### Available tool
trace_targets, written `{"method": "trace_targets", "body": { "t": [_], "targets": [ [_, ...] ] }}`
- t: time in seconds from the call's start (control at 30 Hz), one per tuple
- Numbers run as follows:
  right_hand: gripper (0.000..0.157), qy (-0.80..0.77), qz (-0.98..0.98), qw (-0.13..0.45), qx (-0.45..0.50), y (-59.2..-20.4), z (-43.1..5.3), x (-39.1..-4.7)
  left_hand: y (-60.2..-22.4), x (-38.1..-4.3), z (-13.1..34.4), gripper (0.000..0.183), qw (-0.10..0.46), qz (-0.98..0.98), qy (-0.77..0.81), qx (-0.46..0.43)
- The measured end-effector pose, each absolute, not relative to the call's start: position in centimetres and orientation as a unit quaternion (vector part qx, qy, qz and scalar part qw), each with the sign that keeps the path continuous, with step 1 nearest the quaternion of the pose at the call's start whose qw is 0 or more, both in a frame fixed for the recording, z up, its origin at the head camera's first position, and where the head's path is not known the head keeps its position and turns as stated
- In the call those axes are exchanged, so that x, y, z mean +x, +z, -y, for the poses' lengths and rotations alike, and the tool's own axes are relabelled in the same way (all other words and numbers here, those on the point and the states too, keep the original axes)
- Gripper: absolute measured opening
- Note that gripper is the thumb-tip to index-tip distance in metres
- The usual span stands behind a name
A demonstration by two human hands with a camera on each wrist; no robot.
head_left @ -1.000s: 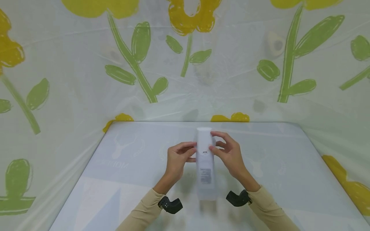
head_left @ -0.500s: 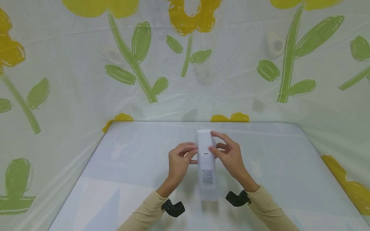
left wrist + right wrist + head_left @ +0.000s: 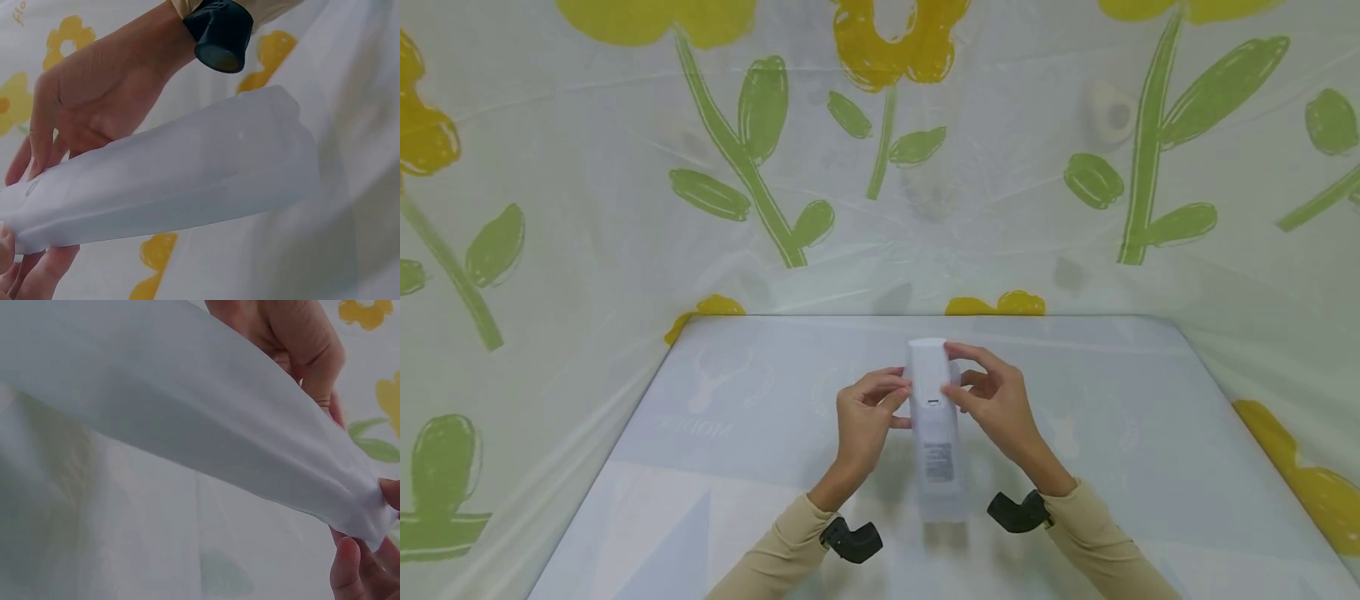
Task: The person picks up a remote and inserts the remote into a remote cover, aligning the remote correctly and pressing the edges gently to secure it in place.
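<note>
Pale, faintly printed table lay below; flower-patterned curtain hung behind. Long white object was held above table between hands: left hand pinched its left edge, right hand its right. Grey label on object bore print too small to read. Curtain lettering showed "flo".

Over the last second, the far end of the white device has lowered slightly toward the right grip's index fingertip; its near end has swung slightly rightward, toward the right wrist; the left grip has edged inward.
</note>
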State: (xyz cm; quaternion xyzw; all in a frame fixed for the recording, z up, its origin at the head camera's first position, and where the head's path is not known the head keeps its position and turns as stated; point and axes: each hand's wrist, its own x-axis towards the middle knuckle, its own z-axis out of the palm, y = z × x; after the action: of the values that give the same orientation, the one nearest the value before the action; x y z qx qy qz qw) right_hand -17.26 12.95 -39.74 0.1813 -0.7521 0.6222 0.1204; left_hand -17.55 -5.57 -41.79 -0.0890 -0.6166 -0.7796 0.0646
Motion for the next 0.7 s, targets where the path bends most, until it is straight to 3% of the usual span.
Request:
{"method": "trace_targets", "body": {
  "t": [0.17,0.37,0.53,0.7],
  "targets": [
    [0.045,0.633,0.747,0.110,0.174,-39.9,-12.9,-17.3,-39.9,-16.9,5.7,0.010,0.045,0.627,-0.774,-0.079],
    [0.046,0.639,0.745,0.103,0.162,-40.1,-12.7,-17.0,-39.0,-16.5,5.5,0.033,0.028,0.657,-0.744,-0.117],
    [0.043,0.636,0.729,0.126,0.217,-40.5,-13.0,-17.1,-39.3,-16.4,5.5,0.041,0.061,0.654,-0.739,-0.150],
    [0.036,0.642,0.702,0.145,0.271,-41.0,-13.7,-17.2,-39.2,-16.6,5.6,0.040,0.046,0.640,-0.750,-0.163]
  ]
}}
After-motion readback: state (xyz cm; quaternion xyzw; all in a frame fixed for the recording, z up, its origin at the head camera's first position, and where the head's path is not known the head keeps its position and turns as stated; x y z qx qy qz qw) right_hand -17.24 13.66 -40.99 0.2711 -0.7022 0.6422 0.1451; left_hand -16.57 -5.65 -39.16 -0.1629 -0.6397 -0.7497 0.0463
